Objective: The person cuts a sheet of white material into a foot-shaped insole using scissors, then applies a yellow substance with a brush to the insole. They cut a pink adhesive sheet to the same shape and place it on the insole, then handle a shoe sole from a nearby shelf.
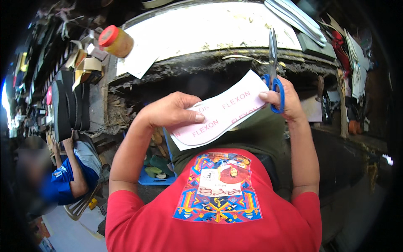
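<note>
My left hand (174, 111) grips the near end of a pale pink insole piece (220, 111) with red lettering, thumb on top and fingers underneath. A white sheet (184, 147) lies under the insole piece and sticks out past its rounded end. At the other end, my right hand (290, 101) pinches the same pieces with its thumb. That hand also holds blue-handled scissors (273, 59), their blades together and pointing up, away from me. The pieces are held above my lap, in front of the bench. The fingers beneath them are hidden.
A worn bench with a bright white top (201, 31) stands ahead. On it are a red-lidded jar (119, 44), a paper sheet (142, 63) and folded white sheets (296, 21). Black shoe soles (63, 107) and a co-worker in blue (69, 180) are at left. A blue crate (157, 181) sits below.
</note>
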The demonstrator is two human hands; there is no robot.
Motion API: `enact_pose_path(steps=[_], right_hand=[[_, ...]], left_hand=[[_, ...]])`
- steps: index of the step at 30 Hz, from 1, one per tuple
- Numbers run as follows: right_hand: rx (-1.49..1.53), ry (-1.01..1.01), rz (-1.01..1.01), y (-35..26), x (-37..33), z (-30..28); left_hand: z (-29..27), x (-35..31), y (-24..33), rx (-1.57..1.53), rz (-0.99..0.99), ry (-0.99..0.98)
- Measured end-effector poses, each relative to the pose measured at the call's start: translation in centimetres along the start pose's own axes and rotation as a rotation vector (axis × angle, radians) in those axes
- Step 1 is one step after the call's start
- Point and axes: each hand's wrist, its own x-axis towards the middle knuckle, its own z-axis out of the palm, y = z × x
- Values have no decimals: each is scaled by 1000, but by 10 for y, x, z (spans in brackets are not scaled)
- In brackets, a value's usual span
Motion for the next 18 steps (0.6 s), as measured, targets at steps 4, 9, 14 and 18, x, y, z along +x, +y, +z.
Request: enact_pose_path(steps=[4,9,14,18], right_hand=[[-292,43,25,-48,27,-17],[-1002,276,-114,-97,92,-39],[-1204,328,-137,-84,127,-65],[-1445,468,-400,-69,123,-63]], left_hand=[[-29,-33,11,20,130,304],[-115,-36,32,223,133,659],[-131,-6,6,913,-96,940],[-128,-2,-5,838,-82,1018]])
